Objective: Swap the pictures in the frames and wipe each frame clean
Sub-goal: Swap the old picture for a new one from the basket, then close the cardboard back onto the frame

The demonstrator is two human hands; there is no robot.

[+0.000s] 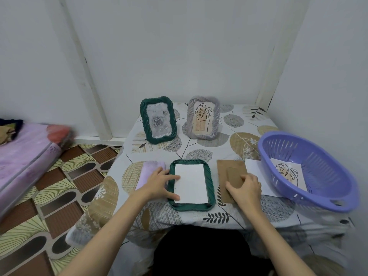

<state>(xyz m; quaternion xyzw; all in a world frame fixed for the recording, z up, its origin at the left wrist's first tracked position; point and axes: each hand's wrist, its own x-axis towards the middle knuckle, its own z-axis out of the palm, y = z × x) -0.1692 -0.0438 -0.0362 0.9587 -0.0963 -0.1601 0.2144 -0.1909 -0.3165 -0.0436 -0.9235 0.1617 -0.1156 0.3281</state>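
On the counter (pixel 199 150), my left hand (pixel 159 183) pressed flat on the face-down green frame (pixel 191 184); my right hand (pixel 246 188) gripped the cardboard backing (pixel 229 170), best lowered squarely.

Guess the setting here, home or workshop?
Most likely a home, probably a bedroom corner. A mattress in a floral cover lies on the patterned floor, and the table has a leaf-print cloth with a plastic basket on it. No workshop fittings in view.

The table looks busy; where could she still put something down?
Bare cloth lies between the standing green frame and grey frame behind and the flat frame in front. The near edge is free too. Around the basket and cardboard back it's crowded.
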